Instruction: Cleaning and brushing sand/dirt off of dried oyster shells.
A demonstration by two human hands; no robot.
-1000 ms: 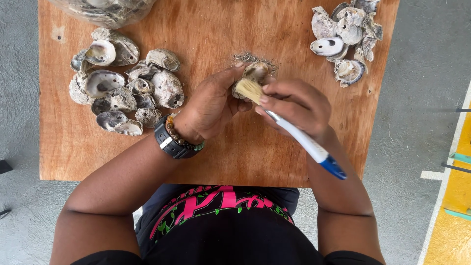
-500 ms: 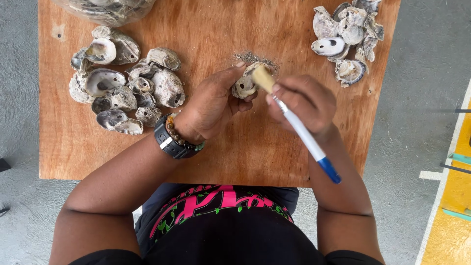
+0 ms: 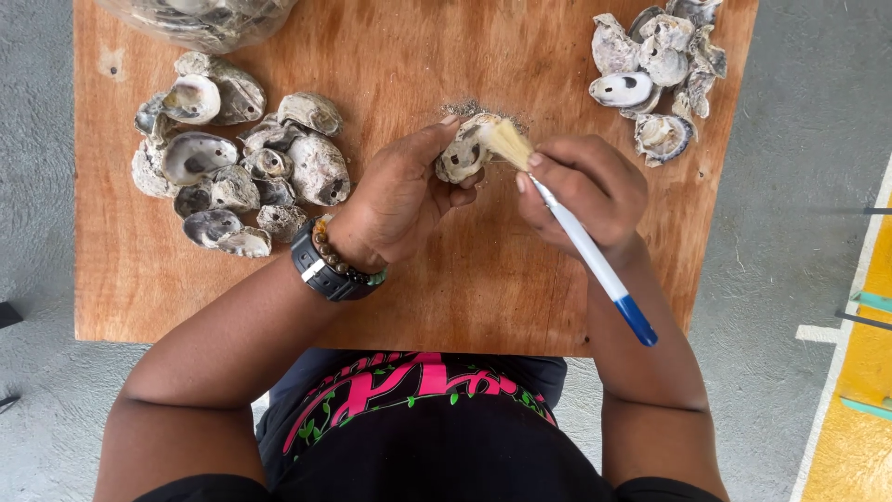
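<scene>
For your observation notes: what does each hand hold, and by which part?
Left hand grips an oyster shell by its edge; right hand holds a brush near its bristles.

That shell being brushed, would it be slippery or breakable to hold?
The oyster shell looks rough and ridged, so it probably resists slipping; the left hand pinches it with fingertips alone. Its thin, flaky-looking edges may chip under pressure. The grit scattered on the wooden board hints that bits crumble off as the brush in the right hand works it.
</scene>
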